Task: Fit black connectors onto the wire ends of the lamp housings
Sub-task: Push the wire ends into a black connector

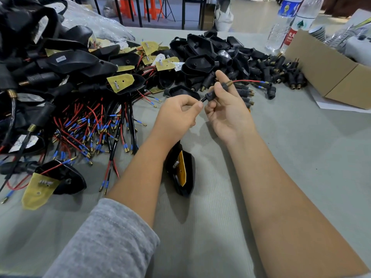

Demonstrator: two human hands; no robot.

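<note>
My right hand [224, 109] grips a black connector [215, 92] with a brass threaded end; a red wire [249, 80] comes out of that end and runs right. My left hand [178, 113] pinches the black wire [203, 100] where it enters the connector's lower end. A black lamp housing [180, 173] with a yellow circuit board hangs or lies below my left wrist. A heap of loose black connectors [281, 71] sits at the back right, empty black housings [202, 57] behind my hands.
Housings with red and black wires and blue-sleeved tips [96, 129] pile up on the left. Another housing [54, 181] lies at the front left. A cardboard box [331, 73] and two water bottles [285, 23] stand at the right back. Grey cloth [301, 157] covers the table.
</note>
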